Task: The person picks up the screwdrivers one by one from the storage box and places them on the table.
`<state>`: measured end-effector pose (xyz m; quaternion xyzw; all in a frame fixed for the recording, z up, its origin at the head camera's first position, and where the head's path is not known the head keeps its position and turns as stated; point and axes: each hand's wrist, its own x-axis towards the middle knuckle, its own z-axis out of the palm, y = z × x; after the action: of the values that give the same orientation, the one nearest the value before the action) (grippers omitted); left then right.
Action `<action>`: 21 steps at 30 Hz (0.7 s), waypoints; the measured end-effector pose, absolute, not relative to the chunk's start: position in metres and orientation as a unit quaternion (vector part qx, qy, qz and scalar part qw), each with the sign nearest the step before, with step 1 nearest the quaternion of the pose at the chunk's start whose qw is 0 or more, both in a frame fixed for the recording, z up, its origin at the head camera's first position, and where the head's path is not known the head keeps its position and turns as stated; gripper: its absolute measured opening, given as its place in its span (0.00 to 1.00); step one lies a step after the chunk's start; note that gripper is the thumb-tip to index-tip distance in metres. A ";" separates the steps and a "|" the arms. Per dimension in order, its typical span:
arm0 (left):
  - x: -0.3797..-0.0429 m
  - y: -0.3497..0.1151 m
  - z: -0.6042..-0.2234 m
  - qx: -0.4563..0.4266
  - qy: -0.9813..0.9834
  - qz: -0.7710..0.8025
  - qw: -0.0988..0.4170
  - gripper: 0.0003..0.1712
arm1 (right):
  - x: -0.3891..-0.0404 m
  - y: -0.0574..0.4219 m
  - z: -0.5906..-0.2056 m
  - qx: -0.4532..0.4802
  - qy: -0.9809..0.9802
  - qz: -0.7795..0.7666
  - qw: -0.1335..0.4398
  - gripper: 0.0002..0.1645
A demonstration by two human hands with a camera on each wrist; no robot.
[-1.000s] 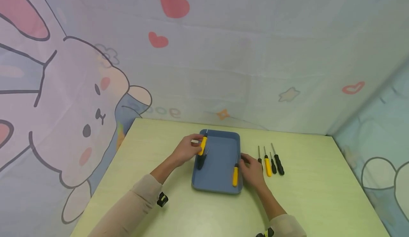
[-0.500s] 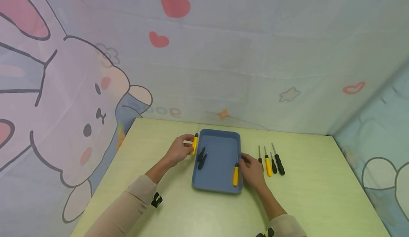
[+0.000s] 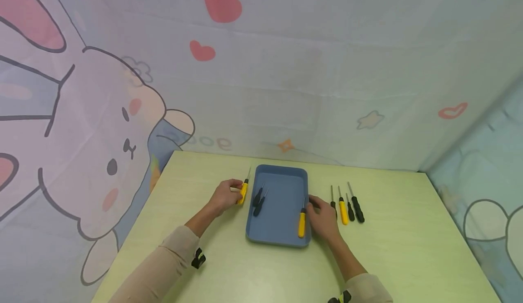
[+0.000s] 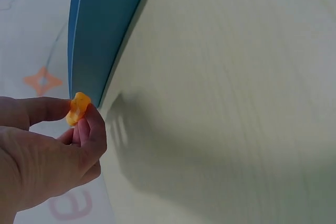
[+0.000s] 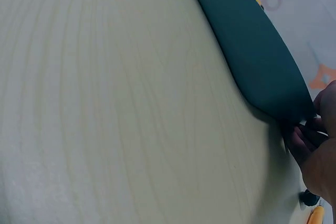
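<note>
My left hand [image 3: 224,197] pinches a yellow-handled screwdriver [image 3: 244,191] just left of the blue tray [image 3: 278,243], with its shaft pointing away from me. In the left wrist view, the handle's yellow end [image 4: 79,108] shows between thumb and fingers. My right hand [image 3: 323,219] holds the tray's right side. In the right wrist view, its fingers [image 5: 310,132] bend against the tray wall [image 5: 252,51], partly in shadow. Two small black screwdrivers [image 3: 258,206] lie at the tray's left side inside. Another yellow screwdriver [image 3: 302,223] lies inside along the right wall.
Several screwdrivers with black or yellow handles lie side by side right of my right hand, among them a yellow one [image 3: 343,212] and a large black one [image 3: 357,210]. The pale table [image 3: 408,230] ends at a printed cloth backdrop [image 3: 327,89].
My left hand has carried the yellow screwdriver from over the tray's left side out to the left, then lowered it slightly toward me. The right hand and tray stay put.
</note>
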<state>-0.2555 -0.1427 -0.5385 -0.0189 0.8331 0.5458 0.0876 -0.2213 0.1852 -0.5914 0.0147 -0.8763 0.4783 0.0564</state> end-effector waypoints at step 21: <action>-0.253 -0.143 -0.553 -0.010 0.908 0.415 0.062 0.31 | -0.223 0.186 -0.598 0.012 -0.874 0.483 0.054 0.24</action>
<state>-0.2530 -0.1429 -0.5526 -0.0103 0.9075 0.4152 0.0624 -0.2233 0.1859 -0.5975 0.0115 -0.8740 0.4827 0.0542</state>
